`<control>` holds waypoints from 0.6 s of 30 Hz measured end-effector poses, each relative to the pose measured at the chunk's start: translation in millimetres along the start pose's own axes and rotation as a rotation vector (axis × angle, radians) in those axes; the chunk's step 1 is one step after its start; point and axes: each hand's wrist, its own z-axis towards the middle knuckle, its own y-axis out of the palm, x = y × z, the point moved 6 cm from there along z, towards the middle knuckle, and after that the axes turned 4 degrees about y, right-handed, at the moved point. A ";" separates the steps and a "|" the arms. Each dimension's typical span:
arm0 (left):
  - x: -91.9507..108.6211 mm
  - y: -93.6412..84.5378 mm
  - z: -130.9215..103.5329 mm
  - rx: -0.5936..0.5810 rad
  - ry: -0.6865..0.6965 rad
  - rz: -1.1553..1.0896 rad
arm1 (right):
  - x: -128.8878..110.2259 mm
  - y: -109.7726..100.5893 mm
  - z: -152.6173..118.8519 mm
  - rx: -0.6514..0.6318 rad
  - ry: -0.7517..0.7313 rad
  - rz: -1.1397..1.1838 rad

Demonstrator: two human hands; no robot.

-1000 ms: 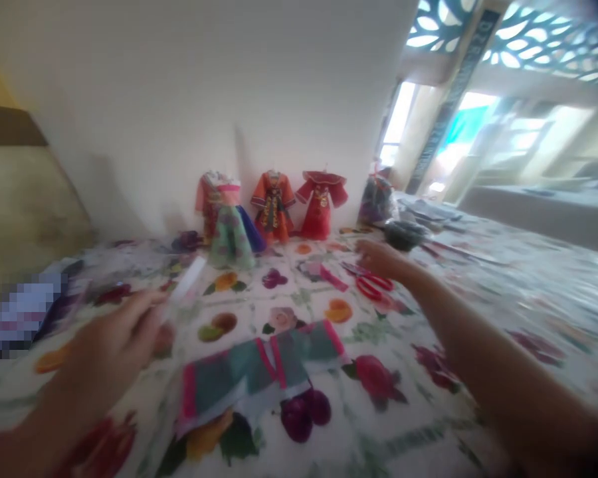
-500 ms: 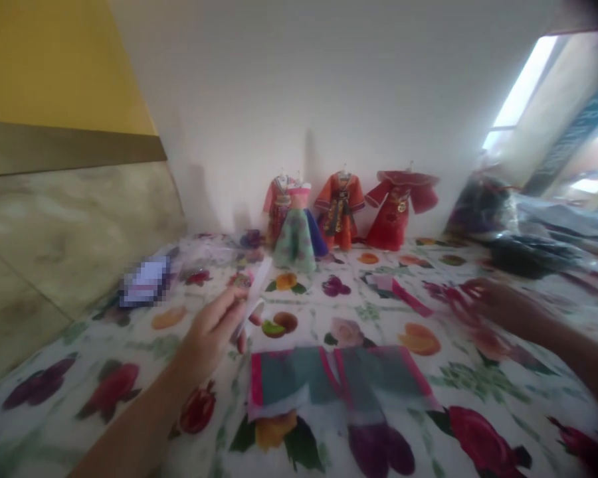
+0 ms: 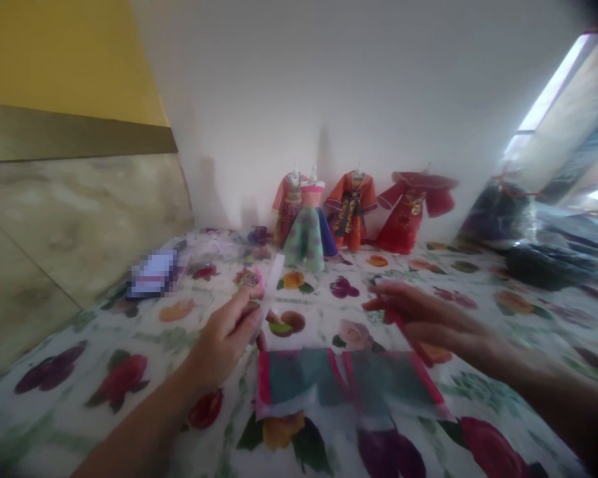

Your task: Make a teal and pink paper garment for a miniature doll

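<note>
My left hand [image 3: 229,325] is closed on a thin white strip [image 3: 273,282], which points up and away from the fingers. A small pink and patterned piece [image 3: 255,280] lies just beyond the fingertips. My right hand [image 3: 423,315] reaches in from the right, its fingers stretched out and blurred, low over the table. Under it a bit of a pink strip [image 3: 399,323] shows, mostly covered; no grip on it is visible. Between and below both hands, a sheer grey-green doll garment [image 3: 303,378] with pink edges lies spread flat.
Several doll dresses stand by the wall: a green one [image 3: 303,232], an orange one [image 3: 351,206] and a red one [image 3: 403,219] among them. A pixelated object [image 3: 153,273] lies at left. Dark plastic-wrapped bundles [image 3: 553,265] sit at right on the fruit-patterned tablecloth [image 3: 179,352].
My right hand has moved left, from the far right of the table to above the pink strip. My left hand keeps the white strip. The whole view has shifted slightly.
</note>
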 end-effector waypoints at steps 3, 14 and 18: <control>4.0 0.8 -1.9 -0.008 0.017 0.059 | -30.8 26.6 -7.0 -0.186 -0.025 -0.099; 6.8 -2.5 -3.3 0.073 0.038 -0.024 | -64.8 66.2 2.8 -0.412 -0.113 0.037; 3.9 -4.1 -3.6 0.105 0.036 -0.064 | -55.3 76.3 6.3 -0.440 -0.144 0.130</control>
